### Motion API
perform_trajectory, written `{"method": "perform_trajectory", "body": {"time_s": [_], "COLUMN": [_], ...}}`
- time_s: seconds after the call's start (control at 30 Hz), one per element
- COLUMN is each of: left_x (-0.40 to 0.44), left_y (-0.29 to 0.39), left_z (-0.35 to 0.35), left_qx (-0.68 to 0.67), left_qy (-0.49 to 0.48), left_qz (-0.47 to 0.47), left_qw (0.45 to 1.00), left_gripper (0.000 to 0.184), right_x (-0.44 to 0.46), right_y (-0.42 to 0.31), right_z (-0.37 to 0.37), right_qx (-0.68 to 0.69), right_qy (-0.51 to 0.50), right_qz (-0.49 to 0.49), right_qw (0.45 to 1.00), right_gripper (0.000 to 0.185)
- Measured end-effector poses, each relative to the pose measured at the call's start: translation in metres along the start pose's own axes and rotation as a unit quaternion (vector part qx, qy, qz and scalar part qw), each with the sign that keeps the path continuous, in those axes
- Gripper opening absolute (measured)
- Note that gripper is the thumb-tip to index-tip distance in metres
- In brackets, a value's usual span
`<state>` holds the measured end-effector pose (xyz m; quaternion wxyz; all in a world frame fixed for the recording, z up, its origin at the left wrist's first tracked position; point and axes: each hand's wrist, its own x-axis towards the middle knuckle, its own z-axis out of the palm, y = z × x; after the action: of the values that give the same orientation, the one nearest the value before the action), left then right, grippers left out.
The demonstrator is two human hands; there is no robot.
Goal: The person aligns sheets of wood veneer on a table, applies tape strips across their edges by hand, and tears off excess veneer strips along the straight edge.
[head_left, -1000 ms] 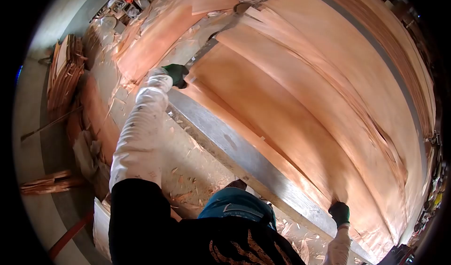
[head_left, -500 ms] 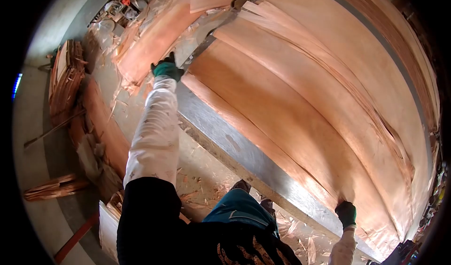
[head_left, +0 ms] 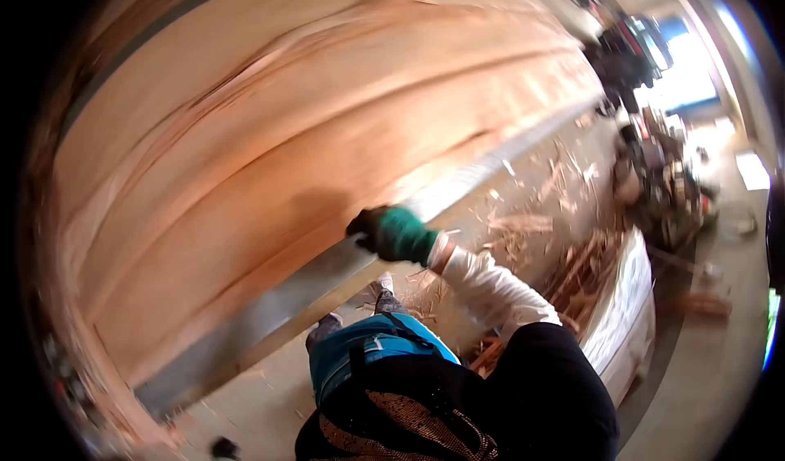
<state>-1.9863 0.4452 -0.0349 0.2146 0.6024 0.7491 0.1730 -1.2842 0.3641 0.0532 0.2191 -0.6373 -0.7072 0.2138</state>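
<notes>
Large, thin, orange-brown wood sheets point(head_left: 327, 150) lie overlapping in a wide stack, their long edges wavy and partly lifted. Along the stack's near side runs a grey metal edge point(head_left: 245, 322). My right hand point(head_left: 394, 233), in a green and dark glove, is over this edge beside the nearest sheet. Its fingers look curled together, but motion blur hides what they may hold. At the bottom left, a small dark shape, apparently my left hand point(head_left: 222, 448), is cut off by the frame; its fingers cannot be made out.
Wood scraps point(head_left: 523, 224) litter the floor beyond the metal edge. A white-sided container point(head_left: 625, 305) with wood strips stands at the right. Dark machinery point(head_left: 634, 52) and piled clutter point(head_left: 662, 175) are farther off at the upper right.
The view has swung round towards the stack's other end. My left hand has dropped from the stack's far-left corner to the bottom edge; my right hand now appears near the middle.
</notes>
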Motion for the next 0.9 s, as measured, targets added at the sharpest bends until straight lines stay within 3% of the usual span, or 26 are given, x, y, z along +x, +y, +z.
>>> {"method": "perform_trajectory", "body": {"time_s": [0.13, 0.2, 0.23, 0.27, 0.3, 0.33, 0.37, 0.4, 0.43, 0.47, 0.5, 0.6, 0.7, 0.73, 0.77, 0.8, 0.87, 0.9], "left_x": [-0.124, -0.164, -0.177, -0.181, -0.180, -0.172, -0.164, -0.155, -0.155, -0.164, -0.170, -0.180, -0.203, -0.211, -0.218, -0.226, -0.234, -0.238], "left_y": [0.077, 0.106, 0.119, 0.131, 0.142, 0.155, 0.172, 0.198, 0.239, 0.289, 0.350, 0.408, 0.452, 0.462, 0.475, 0.496, 0.514, 0.521], "left_z": [0.105, 0.131, 0.139, 0.145, 0.147, 0.154, 0.162, 0.170, 0.173, 0.171, 0.164, 0.164, 0.171, 0.174, 0.176, 0.180, 0.206, 0.219], "left_qx": [0.004, 0.038, 0.058, 0.081, 0.101, 0.114, 0.114, 0.088, 0.036, -0.030, 0.091, 0.070, 0.064, 0.057, 0.050, 0.066, 0.045, 0.035], "left_qy": [-0.350, -0.487, -0.534, -0.570, -0.591, -0.582, -0.548, -0.536, -0.579, -0.524, -0.497, -0.440, -0.423, -0.421, -0.421, -0.443, -0.434, -0.428], "left_qz": [-0.060, -0.043, -0.007, 0.058, 0.163, 0.302, 0.430, 0.441, 0.135, 0.038, 0.082, 0.184, 0.252, 0.272, 0.293, 0.258, 0.349, 0.392], "left_qw": [0.935, 0.872, 0.843, 0.815, 0.784, 0.747, 0.708, 0.714, 0.804, 0.851, 0.859, 0.876, 0.868, 0.864, 0.857, 0.856, 0.829, 0.814], "left_gripper": [0.045, 0.041, 0.039, 0.037, 0.036, 0.034, 0.033, 0.031, 0.031, 0.031, 0.034, 0.033, 0.032, 0.031, 0.030, 0.028, 0.027, 0.026], "right_x": [-0.111, -0.181, -0.209, -0.237, -0.253, -0.263, -0.274, -0.270, -0.271, -0.272, -0.270, -0.260, -0.258, -0.266, -0.267, -0.277, -0.297, -0.303], "right_y": [0.030, 0.110, 0.144, 0.185, 0.207, 0.226, 0.265, 0.271, 0.289, 0.311, 0.332, 0.378, 0.396, 0.394, 0.371, 0.365, 0.346, 0.328], "right_z": [-0.014, -0.001, -0.002, -0.004, -0.014, -0.030, -0.027, -0.041, -0.046, -0.045, -0.038, -0.027, -0.012, -0.005, -0.020, -0.017, -0.023, -0.031], "right_qx": [0.167, 0.114, 0.218, 0.101, 0.174, 0.228, 0.223, 0.250, 0.296, 0.362, 0.427, 0.408, 0.374, 0.412, 0.335, 0.331, 0.326, 0.413], "right_qy": [0.036, 0.125, 0.197, 0.278, 0.370, 0.401, 0.452, 0.472, 0.469, 0.480, 0.488, 0.411, 0.391, 0.411, 0.401, 0.383, 0.332, 0.324], "right_qz": [0.120, 0.184, 0.326, 0.376, 0.403, 0.458, 0.452, 0.473, 0.476, 0.452, 0.425, 0.471, 0.446, 0.410, 0.465, 0.447, 0.404, 0.386], "right_qw": [0.978, 0.968, 0.898, 0.878, 0.819, 0.760, 0.736, 0.700, 0.682, 0.659, 0.632, 0.666, 0.713, 0.703, 0.715, 0.738, 0.788, 0.758], "right_gripper": [0.019, 0.018, 0.016, 0.017, 0.019, 0.021, 0.027, 0.037, 0.046, 0.047, 0.048, 0.043, 0.037, 0.033, 0.030, 0.028, 0.024, 0.021]}}
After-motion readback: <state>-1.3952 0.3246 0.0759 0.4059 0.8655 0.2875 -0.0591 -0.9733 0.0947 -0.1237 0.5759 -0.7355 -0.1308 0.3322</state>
